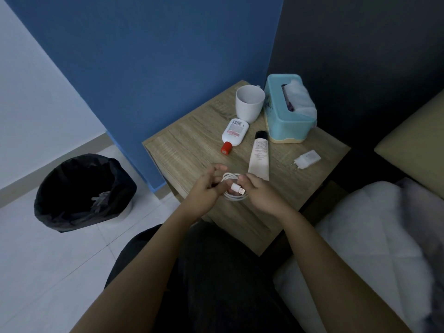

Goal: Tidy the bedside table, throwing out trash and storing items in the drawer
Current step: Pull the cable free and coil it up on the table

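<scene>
Both hands [206, 188] hold a coiled white cable [234, 187].

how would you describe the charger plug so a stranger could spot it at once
Start at the wooden bedside table, then find the teal tissue box at its far right corner. Just in front of that box, near the table's right edge, lies the charger plug: a small white block with prongs, unlike the long tube to its left.

To your right you see a white quilted blanket [365, 241], and beyond it a beige cushion [415, 140]. Behind, 2 walls meet: a blue wall [144, 56] and a dark wall [360, 44]. The floor [48, 265] has pale tiles.
</scene>
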